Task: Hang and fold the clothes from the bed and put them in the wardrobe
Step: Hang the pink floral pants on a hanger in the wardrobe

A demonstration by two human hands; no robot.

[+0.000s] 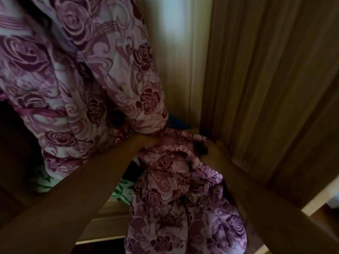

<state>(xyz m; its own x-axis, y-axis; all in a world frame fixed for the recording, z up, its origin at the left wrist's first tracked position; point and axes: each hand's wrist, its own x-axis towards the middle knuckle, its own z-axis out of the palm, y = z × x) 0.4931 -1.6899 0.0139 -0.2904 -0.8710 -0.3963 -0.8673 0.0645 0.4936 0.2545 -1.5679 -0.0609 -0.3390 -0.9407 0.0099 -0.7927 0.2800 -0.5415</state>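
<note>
Purple rose-print garment (176, 208), elastic-edged, is gripped by the right hand (215, 153).

A rose-patterned top (73, 70) is seen hanging inside the wardrobe (179, 70), its sleeve cuff ending just above matching rose-patterned trousers (174, 208), which are held up at the wardrobe's lower edge. Their gathered elastic waistband (190, 154) is clasped by the curled fingers of the right grip (214, 153), close to the wooden door (275, 88). The left grip (163, 139) is largely hidden by cloth, so its hold cannot be judged, and green-and-white patterned fabric (42, 180) is glimpsed low inside, behind the left forearm (82, 189).
</note>
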